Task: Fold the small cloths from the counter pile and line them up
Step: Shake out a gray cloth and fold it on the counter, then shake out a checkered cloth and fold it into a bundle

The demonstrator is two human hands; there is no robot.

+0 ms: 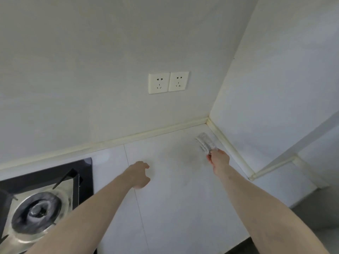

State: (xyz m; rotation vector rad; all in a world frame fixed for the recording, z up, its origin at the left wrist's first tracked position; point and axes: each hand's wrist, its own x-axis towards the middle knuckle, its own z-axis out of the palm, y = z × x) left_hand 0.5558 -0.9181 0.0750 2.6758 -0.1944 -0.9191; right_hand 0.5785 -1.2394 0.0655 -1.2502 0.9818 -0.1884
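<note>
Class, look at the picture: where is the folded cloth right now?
In the head view, the folded cloth is far right on the counter, near the wall corner, held at its near end by the right hand.

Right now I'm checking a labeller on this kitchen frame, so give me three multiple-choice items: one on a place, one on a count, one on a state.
1. Where is the folded cloth?
A. on the gas hob
B. near the far right corner of the counter
C. hanging from a wall socket

2. How many wall sockets show on the back wall?
A. one
B. two
C. four

3. What is the left hand doing?
A. holding a cloth
B. pressing a socket
C. holding nothing, fingers loosely curled above the counter

Answers:
1 B, the cloth sits by the corner where the two walls meet, far from the gas hob.
2 B, two white plates sit side by side.
3 C, only the right hand has a grip on the cloth, at its near end.
</note>
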